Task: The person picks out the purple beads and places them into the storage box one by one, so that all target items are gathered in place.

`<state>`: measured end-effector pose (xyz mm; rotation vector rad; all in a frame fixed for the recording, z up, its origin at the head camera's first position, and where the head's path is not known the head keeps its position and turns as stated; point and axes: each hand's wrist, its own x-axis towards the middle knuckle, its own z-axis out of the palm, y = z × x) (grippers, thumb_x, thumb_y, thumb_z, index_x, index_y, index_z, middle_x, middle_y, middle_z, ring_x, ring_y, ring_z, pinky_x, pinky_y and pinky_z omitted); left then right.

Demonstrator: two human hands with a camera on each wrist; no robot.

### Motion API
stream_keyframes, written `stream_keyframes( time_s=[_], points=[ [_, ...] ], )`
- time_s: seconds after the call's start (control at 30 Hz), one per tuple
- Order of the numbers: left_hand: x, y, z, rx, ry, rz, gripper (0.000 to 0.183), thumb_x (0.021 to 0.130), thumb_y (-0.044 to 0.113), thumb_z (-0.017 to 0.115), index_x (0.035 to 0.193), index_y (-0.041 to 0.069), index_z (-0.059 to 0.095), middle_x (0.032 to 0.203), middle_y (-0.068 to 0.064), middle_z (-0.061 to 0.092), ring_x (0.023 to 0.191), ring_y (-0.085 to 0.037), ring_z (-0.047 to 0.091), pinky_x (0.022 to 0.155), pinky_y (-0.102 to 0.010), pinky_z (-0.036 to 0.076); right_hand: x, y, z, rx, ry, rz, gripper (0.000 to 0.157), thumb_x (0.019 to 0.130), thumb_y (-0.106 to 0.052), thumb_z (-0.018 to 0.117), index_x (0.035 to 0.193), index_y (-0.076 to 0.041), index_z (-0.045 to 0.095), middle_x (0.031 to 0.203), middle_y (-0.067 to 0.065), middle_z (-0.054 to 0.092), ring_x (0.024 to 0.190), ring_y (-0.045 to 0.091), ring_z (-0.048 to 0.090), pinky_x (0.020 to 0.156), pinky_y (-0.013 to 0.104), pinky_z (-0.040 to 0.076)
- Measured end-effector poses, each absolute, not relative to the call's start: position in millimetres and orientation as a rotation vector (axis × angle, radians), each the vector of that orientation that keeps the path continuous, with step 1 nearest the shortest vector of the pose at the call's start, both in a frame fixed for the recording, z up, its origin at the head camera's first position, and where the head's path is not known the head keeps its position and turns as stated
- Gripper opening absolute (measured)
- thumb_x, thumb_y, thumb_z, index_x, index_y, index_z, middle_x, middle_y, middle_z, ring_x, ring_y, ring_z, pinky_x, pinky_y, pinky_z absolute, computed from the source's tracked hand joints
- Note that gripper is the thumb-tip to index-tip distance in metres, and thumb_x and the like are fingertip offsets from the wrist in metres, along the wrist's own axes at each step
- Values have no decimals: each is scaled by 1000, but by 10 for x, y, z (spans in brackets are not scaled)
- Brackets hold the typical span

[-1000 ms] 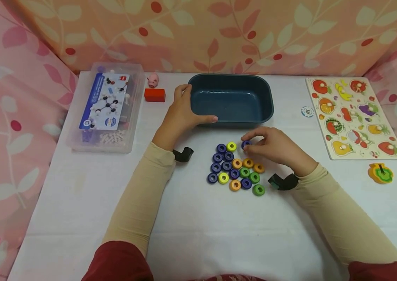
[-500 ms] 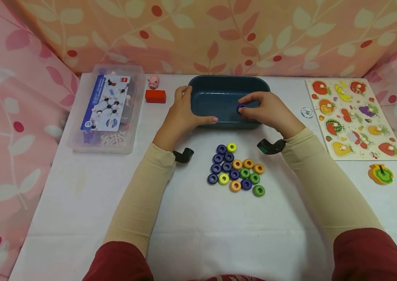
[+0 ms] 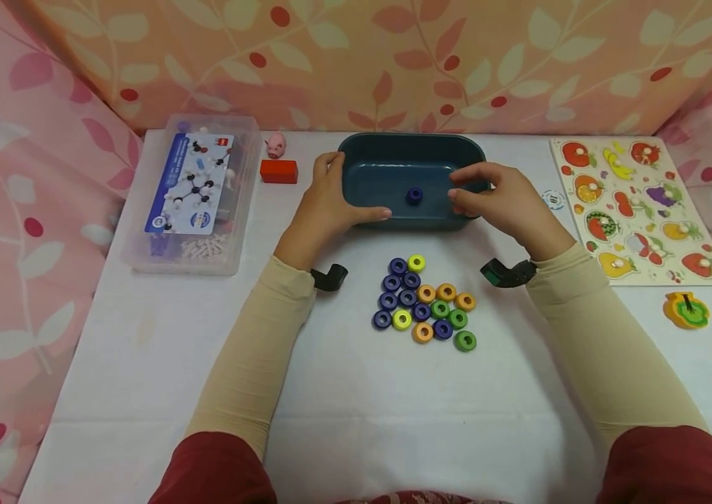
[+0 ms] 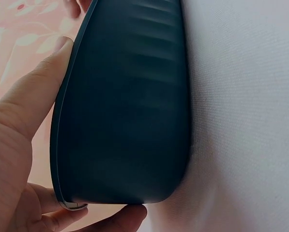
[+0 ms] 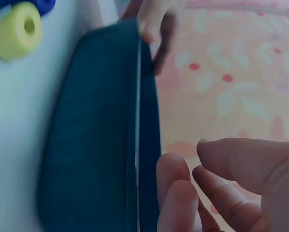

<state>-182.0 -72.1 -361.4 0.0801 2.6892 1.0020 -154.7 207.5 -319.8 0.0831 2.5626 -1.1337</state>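
Note:
A dark teal plastic tub (image 3: pixel 387 175) stands at the back middle of the table. My left hand (image 3: pixel 330 206) grips its left end, thumb along the front rim and fingers around the end wall, as the left wrist view of the tub (image 4: pixel 125 106) also shows. Inside, one dark blue ring bead (image 3: pixel 415 196) lies on the floor. Over the tub's right end hovers my right hand (image 3: pixel 500 199), thumb and fingers apart with nothing between them. In front of the tub, loose ring beads lie close together: blue (image 3: pixel 407 298), yellow (image 3: pixel 416 263), orange (image 3: pixel 447 292) and green (image 3: pixel 465 341).
To the left are a clear case (image 3: pixel 229 238) with a molecule-picture card, a red block (image 3: pixel 278 171) and a small pink pig (image 3: pixel 276 145). A fruit puzzle board (image 3: pixel 639 210), a round token (image 3: pixel 554 201) and a yellow-green wooden piece (image 3: pixel 687 311) lie on the right.
My right hand carried a blue ring bead from the table into the tub and let go of it, then moved slightly right. My left hand stayed on the tub.

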Motion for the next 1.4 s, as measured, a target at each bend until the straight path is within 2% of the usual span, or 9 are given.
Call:
stream_keyframes(
  time_s=[0.13,0.3,0.5,0.6,0.7,0.9,1.17,1.4],
  points=[
    [-1824,-722,-3604,72,2685,1006,130,64,72,81,162,23,10,167,5,4,141,-28,39,116,-44,40,-1338,2095,-3184,64,2530,-1170,51,93,-49,68,133,-18,61,113,11,70,103,30,68,98,46,49],
    [-1831,-722,-3598,72,2692,992,131,63,74,80,162,23,9,167,5,4,143,-27,38,117,-43,39,-1086,2012,-3303,-45,2458,-1104,36,93,-39,71,123,-18,69,112,10,73,94,27,71,87,39,53],
    [-1846,-711,-3590,71,2706,973,132,63,74,80,162,23,8,167,5,3,144,-27,37,117,-44,38,-909,1857,-3555,-214,2429,-989,22,90,-30,76,110,-22,75,91,3,74,74,20,64,62,29,52],
    [-1851,-711,-3593,69,2711,968,132,63,74,80,162,24,8,167,5,4,144,-27,36,117,-45,38,-867,1772,-3641,-246,2460,-971,20,88,-30,78,107,-25,74,79,0,71,67,19,60,56,29,49],
    [-1852,-712,-3598,68,2714,963,132,63,74,79,162,24,9,167,5,4,144,-27,37,117,-45,38,-836,1704,-3686,-315,2497,-972,21,87,-29,79,106,-23,74,76,-2,70,65,15,63,59,31,50],
    [-1854,-710,-3593,71,2719,952,133,62,76,78,162,23,8,167,4,3,144,-27,36,117,-45,38,-794,1651,-3679,-411,2617,-908,17,87,-26,78,104,-23,73,79,-6,69,69,9,65,66,33,50],
    [-1849,-710,-3587,71,2719,948,133,63,75,79,163,23,8,167,4,3,145,-27,36,117,-44,37,-803,1627,-3678,-463,2604,-873,22,90,-25,76,111,-23,73,86,-7,71,76,6,66,73,32,52],
    [-1837,-707,-3612,62,2711,975,133,62,74,80,162,22,9,167,3,5,144,-27,36,117,-44,38,-817,1629,-3690,-608,2631,-793,26,90,-25,76,115,-20,73,101,-5,68,71,3,64,71,29,53]
  ],
)
